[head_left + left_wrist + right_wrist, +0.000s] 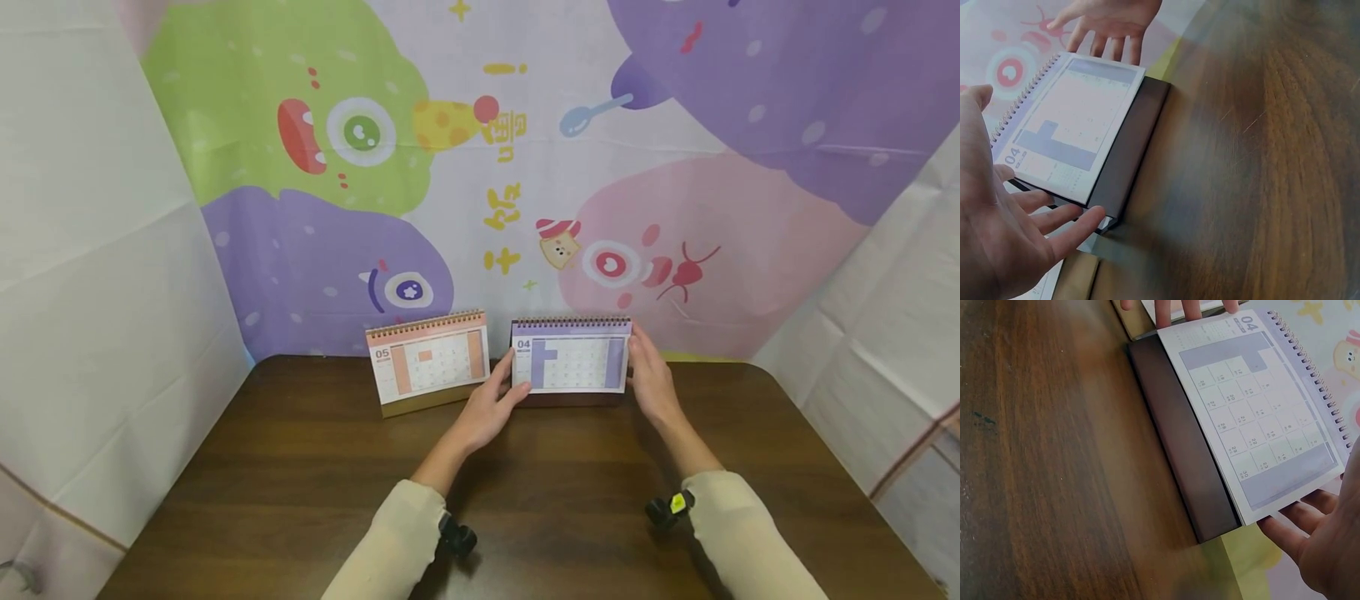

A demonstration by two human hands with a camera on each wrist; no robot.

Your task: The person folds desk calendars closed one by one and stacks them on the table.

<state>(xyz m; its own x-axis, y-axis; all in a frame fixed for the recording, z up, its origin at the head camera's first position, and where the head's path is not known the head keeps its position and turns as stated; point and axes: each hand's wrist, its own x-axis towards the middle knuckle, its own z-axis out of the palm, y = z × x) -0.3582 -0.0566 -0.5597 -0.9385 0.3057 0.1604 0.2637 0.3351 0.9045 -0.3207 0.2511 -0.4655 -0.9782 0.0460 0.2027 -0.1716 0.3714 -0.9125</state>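
Note:
A purple spiral-bound desk calendar [577, 367] marked 04 stands upright on its dark base at the back of the table. My left hand [487, 410] is at its left edge, with fairly straight fingers along the side in the left wrist view. Against the opposite edge lies my right hand [651, 379]; its extended fingertips reach the calendar's side in the right wrist view. Just left of my left hand stands an orange desk calendar [438, 365] marked 05, turned at a slight angle on a tan base.
The dark wooden table [570, 500] has rounded back corners. A cloth backdrop [465, 50] with cartoon creatures hangs right behind the calendars. White cloth walls [90, 208] close off both sides.

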